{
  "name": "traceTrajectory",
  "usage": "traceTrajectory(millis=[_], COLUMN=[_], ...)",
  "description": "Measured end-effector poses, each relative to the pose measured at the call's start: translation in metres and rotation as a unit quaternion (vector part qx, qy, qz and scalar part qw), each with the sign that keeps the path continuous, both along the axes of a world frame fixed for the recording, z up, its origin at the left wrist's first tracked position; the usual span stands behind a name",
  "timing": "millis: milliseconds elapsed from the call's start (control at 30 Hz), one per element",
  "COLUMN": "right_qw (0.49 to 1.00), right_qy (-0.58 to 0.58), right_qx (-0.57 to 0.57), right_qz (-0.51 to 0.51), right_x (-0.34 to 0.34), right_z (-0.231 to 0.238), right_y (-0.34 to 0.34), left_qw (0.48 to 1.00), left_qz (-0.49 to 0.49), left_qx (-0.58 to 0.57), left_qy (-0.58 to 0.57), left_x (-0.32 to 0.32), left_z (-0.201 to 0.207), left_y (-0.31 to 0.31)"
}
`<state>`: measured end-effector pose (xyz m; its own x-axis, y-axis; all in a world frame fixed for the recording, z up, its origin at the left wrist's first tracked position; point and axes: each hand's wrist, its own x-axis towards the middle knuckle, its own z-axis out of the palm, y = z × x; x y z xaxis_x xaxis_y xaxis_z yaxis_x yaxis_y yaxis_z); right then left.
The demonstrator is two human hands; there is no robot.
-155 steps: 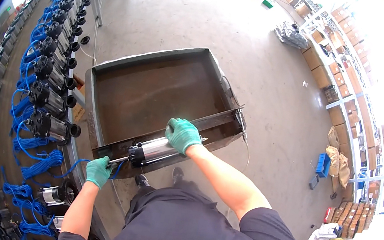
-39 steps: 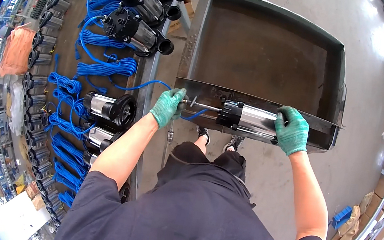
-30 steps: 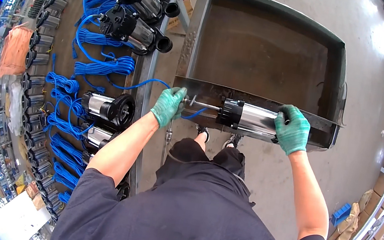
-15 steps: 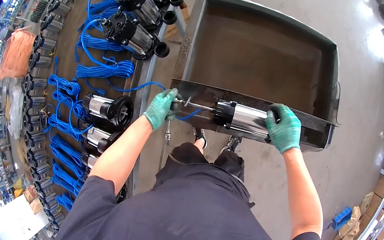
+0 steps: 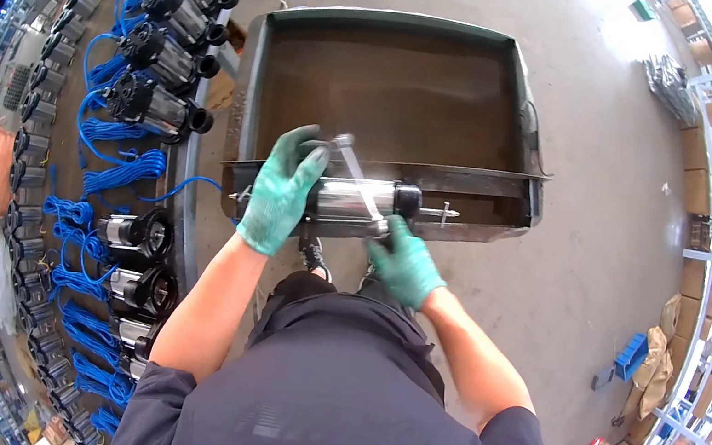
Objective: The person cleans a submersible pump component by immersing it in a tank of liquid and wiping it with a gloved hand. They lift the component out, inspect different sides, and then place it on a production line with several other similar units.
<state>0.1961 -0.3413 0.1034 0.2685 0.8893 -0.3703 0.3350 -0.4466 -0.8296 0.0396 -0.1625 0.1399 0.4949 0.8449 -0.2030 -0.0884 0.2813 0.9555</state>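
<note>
A steel cylindrical pump (image 5: 350, 204) with a black right end cap (image 5: 408, 199) lies across the front ledge of a dark metal trough (image 5: 254, 67). From that cap a rod with a small crossbar (image 5: 444, 213) sticks out. My right hand (image 5: 405, 266), in a green glove, grips the lower end of a shiny wrench (image 5: 359, 176), which slants over the pump and is blurred by motion. By the wrench's upper end, my green-gloved left hand (image 5: 279, 196) has its thumb and curved fingers apart, covering the pump's left end. Whether it touches the wrench is unclear.
On my left, a bench carries several pumps (image 5: 159, 53) with coiled blue cables (image 5: 123, 174). A blue cable (image 5: 195, 181) runs from there to the trough. Shelves with cardboard boxes (image 5: 696, 160) stand on the right, near a blue bin (image 5: 631, 356) on the floor.
My left hand has left the rod at the pump's left end and come up over the pump. My right hand has moved off the right end and now holds the wrench. The view has shifted.
</note>
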Motion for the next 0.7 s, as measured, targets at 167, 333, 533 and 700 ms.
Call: traceTrajectory(millis=[167, 333, 533, 700], right_qw=[0.972, 0.951, 0.944, 0.921], right_qy=[-0.124, -0.122, -0.164, -0.330], right_qx=[-0.109, -0.167, -0.151, -0.083], right_qz=[-0.165, -0.231, -0.242, -0.190], right_x=[0.145, 0.257, 0.296, 0.281], right_z=[-0.007, -0.092, -0.172, -0.163], right_y=[-0.104, -0.186, -0.192, -0.165], left_qw=[0.937, 0.904, 0.832, 0.757], left_qz=[0.020, 0.058, 0.052, -0.009], left_qx=[0.221, 0.145, 0.200, 0.298], left_qy=[0.272, 0.399, 0.515, 0.582], left_x=[-0.068, -0.159, -0.175, -0.164], left_z=[-0.051, -0.121, -0.140, -0.133], left_y=[-0.020, -0.039, -0.040, -0.021])
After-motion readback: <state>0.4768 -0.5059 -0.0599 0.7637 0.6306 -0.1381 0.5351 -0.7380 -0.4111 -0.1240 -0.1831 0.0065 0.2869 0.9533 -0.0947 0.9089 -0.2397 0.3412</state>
